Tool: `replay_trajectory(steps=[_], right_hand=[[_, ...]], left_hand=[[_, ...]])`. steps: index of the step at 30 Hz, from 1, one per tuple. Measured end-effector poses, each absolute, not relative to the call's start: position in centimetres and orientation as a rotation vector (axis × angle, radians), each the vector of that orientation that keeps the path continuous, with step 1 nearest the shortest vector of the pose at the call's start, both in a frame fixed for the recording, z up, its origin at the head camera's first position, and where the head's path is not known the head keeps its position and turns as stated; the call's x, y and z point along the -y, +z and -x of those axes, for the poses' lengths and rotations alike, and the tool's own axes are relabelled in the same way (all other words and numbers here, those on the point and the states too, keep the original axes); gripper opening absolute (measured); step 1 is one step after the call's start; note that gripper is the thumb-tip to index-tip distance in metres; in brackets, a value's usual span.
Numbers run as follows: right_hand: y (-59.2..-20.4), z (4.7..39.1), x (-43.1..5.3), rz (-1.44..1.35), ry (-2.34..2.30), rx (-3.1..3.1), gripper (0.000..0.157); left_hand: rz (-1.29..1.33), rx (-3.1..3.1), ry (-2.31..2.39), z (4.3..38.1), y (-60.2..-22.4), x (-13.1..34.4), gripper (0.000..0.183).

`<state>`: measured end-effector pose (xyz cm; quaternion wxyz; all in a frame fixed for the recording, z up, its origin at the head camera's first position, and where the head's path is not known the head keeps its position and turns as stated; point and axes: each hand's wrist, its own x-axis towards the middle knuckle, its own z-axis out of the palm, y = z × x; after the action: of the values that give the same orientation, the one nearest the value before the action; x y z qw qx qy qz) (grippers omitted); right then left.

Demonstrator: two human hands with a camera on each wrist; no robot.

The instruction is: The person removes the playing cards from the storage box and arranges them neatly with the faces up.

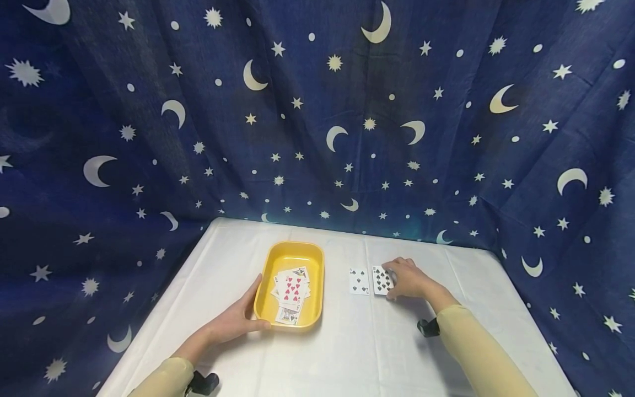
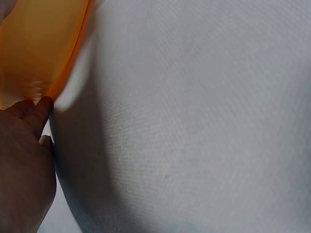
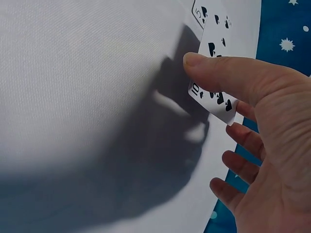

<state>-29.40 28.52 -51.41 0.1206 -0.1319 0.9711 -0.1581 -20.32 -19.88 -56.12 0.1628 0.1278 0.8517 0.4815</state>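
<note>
On the right, my right hand pinches a ten of spades at its right side. The right wrist view shows the thumb across the card's face and the other fingers behind and below it. Left of it, a five of spades lies face up on the cloth; the ten overlaps it in the right wrist view. My left hand holds the yellow tray by its near left corner, thumb along the near rim and fingers along the left wall.
Inside the tray lies a loose pile of face-up playing cards, a hearts card on top. White cloth covers the table. A blue curtain with moons and stars hangs around its back and sides.
</note>
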Motion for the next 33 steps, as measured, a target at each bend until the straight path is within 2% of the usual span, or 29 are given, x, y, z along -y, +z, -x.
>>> replay_trajectory(steps=[12, 33], right_hand=[[-51.8, 29.2, -29.0, 0.270, -0.471, -2.786, 0.087], [-52.5, 29.4, -29.0, 0.235, -0.520, -2.756, 0.086]], left_hand=[[-0.354, -2.440, 1.363, 20.3, -56.2, 19.9, 0.126], [-0.381, -2.408, 1.394, 20.3, -56.1, 20.1, 0.126]])
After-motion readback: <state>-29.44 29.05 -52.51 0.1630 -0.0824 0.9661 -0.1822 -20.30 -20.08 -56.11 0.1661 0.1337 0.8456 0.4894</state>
